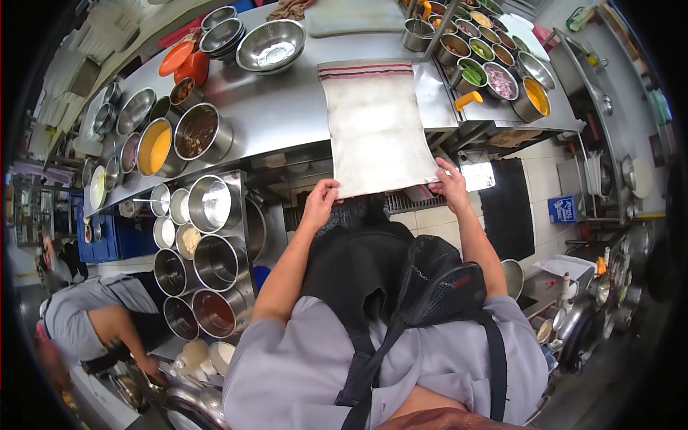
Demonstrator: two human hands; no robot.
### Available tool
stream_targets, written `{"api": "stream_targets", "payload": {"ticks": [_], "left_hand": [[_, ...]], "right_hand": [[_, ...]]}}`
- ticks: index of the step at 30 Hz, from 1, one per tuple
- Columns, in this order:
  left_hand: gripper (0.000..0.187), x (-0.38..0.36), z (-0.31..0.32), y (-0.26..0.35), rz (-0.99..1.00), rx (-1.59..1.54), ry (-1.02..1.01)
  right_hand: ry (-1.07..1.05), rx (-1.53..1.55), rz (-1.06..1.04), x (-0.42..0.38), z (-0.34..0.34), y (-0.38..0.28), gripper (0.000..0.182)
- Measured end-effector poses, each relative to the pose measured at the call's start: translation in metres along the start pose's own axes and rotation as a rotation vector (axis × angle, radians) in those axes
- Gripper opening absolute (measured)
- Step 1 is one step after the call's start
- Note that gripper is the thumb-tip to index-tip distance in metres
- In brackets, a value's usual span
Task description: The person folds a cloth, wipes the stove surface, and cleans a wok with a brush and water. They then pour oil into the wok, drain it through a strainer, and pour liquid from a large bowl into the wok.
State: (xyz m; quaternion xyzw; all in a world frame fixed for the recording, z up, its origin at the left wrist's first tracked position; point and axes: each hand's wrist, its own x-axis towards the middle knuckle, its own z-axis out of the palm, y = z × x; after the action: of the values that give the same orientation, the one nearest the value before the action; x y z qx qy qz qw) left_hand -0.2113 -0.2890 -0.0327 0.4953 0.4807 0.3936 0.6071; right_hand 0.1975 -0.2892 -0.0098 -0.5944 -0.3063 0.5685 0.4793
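A white cloth (pixel 376 129) with red and dark stripes along its far end lies partly on the steel counter. Its near end hangs past the counter edge, stretched between my two hands. My left hand (pixel 320 202) pinches the near left corner. The near right corner is gripped by my right hand (pixel 449 184), thumb and fingers closed on the fabric. The cloth looks spread nearly flat, with its near edge lifted toward me.
Steel bowls (pixel 271 46) and an orange-red container (pixel 192 68) stand at the counter's back left. Pots of sauce (pixel 155 147) line the left end. Ingredient tins (pixel 500 80) fill the right station. A co-worker (pixel 100 315) bends at lower left. Several pots (pixel 216 263) stand beside me.
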Motion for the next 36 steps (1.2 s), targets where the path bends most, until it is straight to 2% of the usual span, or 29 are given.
{"api": "stream_targets", "payload": {"ticks": [5,8,11,12,13,14,15,17,19,20,21,24,29,33,36], "left_hand": [[0.027,-0.012,-0.001,-0.005,-0.032,0.086,-0.024],[0.025,-0.018,0.000,0.011,0.015,-0.057,-0.014],[0.025,-0.015,-0.005,0.042,0.052,0.079,0.050],[0.027,-0.006,-0.009,0.056,0.141,0.273,0.078],[0.029,0.004,-0.011,0.075,0.237,0.470,0.107],[0.024,0.012,-0.009,0.109,0.188,0.530,0.111],[0.024,0.026,-0.011,0.120,0.202,0.539,0.118],[0.016,0.058,-0.015,0.138,0.374,0.664,0.215],[0.015,0.100,-0.024,0.151,0.446,0.695,0.261],[0.016,0.123,-0.029,0.156,0.416,0.632,0.262],[0.018,0.146,-0.033,0.161,0.384,0.569,0.265],[0.021,0.214,-0.041,0.157,0.283,0.511,0.309],[0.024,0.287,-0.050,0.104,0.133,0.590,0.346],[0.025,0.306,-0.043,0.094,0.017,0.630,0.439],[0.026,0.312,-0.045,0.095,-0.032,0.647,0.472]], "right_hand": [[-0.080,-0.077,0.091,-0.009,-0.011,0.002,0.036],[-0.174,-0.014,0.147,-0.020,-0.014,-0.013,0.039],[-0.256,-0.091,0.061,-0.028,-0.003,-0.055,0.046],[-0.274,-0.104,0.066,-0.020,-0.006,-0.066,0.048],[-0.264,-0.163,0.043,-0.010,-0.006,-0.079,0.043],[-0.260,-0.196,0.023,0.002,-0.005,-0.094,0.038],[-0.254,-0.227,0.001,0.016,-0.002,-0.108,0.035],[-0.286,-0.239,-0.082,0.048,0.005,-0.135,0.022],[-0.306,-0.359,-0.143,0.092,0.007,-0.157,0.021],[-0.306,-0.404,-0.129,0.114,0.009,-0.170,0.021],[-0.254,-0.498,-0.211,0.135,0.016,-0.178,0.025],[-0.227,-0.499,-0.223,0.209,0.027,-0.192,0.027],[-0.274,-0.578,-0.111,0.320,0.035,-0.143,0.026],[-0.216,-0.715,-0.143,0.339,0.040,-0.133,0.026],[-0.218,-0.656,-0.053,0.349,0.038,-0.134,0.031]]}}
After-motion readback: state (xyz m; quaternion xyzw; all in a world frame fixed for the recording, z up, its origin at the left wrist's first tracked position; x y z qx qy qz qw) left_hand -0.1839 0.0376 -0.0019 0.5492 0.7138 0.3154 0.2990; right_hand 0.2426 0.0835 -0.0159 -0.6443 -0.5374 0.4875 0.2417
